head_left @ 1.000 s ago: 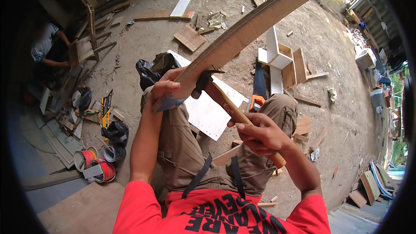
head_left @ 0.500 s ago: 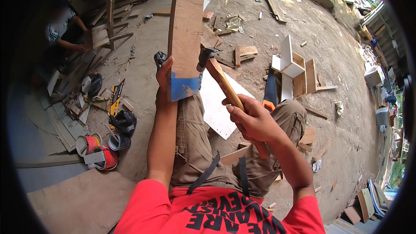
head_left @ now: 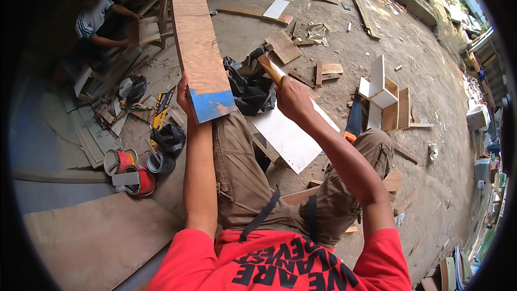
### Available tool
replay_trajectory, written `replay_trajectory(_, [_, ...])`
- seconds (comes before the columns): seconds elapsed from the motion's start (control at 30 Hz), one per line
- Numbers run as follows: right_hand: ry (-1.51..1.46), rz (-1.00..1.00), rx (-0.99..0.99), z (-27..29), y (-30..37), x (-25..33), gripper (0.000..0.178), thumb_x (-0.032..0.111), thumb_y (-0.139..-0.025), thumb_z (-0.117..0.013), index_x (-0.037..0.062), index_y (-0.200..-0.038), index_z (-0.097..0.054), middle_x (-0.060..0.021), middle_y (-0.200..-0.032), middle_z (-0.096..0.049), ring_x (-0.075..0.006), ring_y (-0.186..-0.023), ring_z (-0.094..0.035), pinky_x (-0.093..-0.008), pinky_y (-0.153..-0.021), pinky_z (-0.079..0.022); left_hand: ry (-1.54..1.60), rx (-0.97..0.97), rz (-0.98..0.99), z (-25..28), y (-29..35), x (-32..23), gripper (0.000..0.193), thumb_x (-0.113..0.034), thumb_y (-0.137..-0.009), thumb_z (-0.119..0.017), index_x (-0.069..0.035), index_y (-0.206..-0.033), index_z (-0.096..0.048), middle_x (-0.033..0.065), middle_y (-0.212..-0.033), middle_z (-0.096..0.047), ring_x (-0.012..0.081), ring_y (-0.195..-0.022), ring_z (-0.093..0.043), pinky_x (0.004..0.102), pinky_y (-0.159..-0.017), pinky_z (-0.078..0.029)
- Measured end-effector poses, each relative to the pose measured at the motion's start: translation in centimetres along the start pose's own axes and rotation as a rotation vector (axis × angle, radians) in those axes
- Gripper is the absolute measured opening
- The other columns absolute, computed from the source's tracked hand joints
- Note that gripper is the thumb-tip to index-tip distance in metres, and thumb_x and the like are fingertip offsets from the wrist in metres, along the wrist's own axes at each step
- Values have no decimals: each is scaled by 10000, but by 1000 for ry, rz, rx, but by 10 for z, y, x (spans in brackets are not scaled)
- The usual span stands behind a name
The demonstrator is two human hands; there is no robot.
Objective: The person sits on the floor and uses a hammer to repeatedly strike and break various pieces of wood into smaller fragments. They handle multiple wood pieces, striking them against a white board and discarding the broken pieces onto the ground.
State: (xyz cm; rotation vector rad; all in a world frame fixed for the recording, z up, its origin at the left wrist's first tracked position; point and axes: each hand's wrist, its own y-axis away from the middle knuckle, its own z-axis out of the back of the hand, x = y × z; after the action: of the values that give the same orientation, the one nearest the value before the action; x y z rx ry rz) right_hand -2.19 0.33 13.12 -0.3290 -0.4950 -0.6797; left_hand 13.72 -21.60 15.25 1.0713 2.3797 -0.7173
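A long brown wooden board (head_left: 200, 37) with a blue-painted near end stretches away from me, resting by my left knee. My left hand (head_left: 184, 95) grips its left edge near that end; some fingers are hidden behind the wood. In my right hand (head_left: 294, 99) is a hammer (head_left: 271, 70), its wooden handle in my closed fingers and its dark head pointing away to the left. The hammer head is over the far side of a black plastic bag (head_left: 252, 91), right of the board. Whether the head touches the bag, I cannot tell.
Under my right forearm lies a white panel (head_left: 291, 137). A handsaw (head_left: 354, 116) and a small wooden frame (head_left: 389, 97) are to the right. Paint cans (head_left: 141, 180) and another black bag (head_left: 170, 139) stand left. A person (head_left: 99, 24) handles wood at the far left.
The board has swung left, its far end most of all. My right hand has carried the hammer forward, away from the board's blue end, to the black bag. The view has shifted slightly.
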Motion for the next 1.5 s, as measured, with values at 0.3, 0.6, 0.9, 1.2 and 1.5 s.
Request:
replay_trajectory(0.3, [10, 122, -94, -62, 3, -28, 283, 78, -965, -483, -37, -1221, -441, -274, -1012, -626, -459, -777, -674, -530, -660, -557, 110, 113, 5, -15, 6, -1, 758, -480, -987, -471, 75, -1488, -346, 351, -1408, -484, 458, -1209, -569, 544, -1021, -471])
replay_trajectory(0.6, [-177, 8, -131, -62, -5, -27, 268, 161, -1006, -522, 13, -1209, -428, -310, -963, -651, -524, -813, -643, -609, -685, -491, 158, 106, -17, -47, -5, 34, 847, -556, -959, -487, 52, -1520, -308, 357, -1448, -431, 456, -1299, -499, 584, -1031, -459])
replay_trajectory(0.9, [-123, -24, -74, -67, -4, -24, 290, 128, -1036, -362, -53, -1262, -372, -298, -1008, -643, -477, -845, -669, -548, -701, -541, 299, 239, -15, -42, -17, 52, 902, -575, -956, -516, -32, -1598, -190, 374, -1565, -239, 498, -1384, -371, 590, -1082, -404])
replay_trajectory(1.2, [-214, 31, -186, -90, -4, -29, 189, 135, -1015, -442, -10, -1136, -429, -283, -919, -661, -505, -802, -649, -581, -664, -508, 277, 296, 80, -36, -14, 39, 915, -560, -943, -549, -31, -1597, -189, 336, -1586, -236, 494, -1445, -295, 615, -1084, -395])
replay_trajectory(1.5, [-290, 56, -251, -79, -8, -16, 256, 152, -1002, -519, -21, -1172, -437, -305, -841, -653, -516, -754, -637, -577, -655, -488, 133, 240, 20, -45, -6, 33, 921, -576, -929, -521, 15, -1569, -223, 394, -1502, -328, 477, -1341, -459, 547, -987, -520])
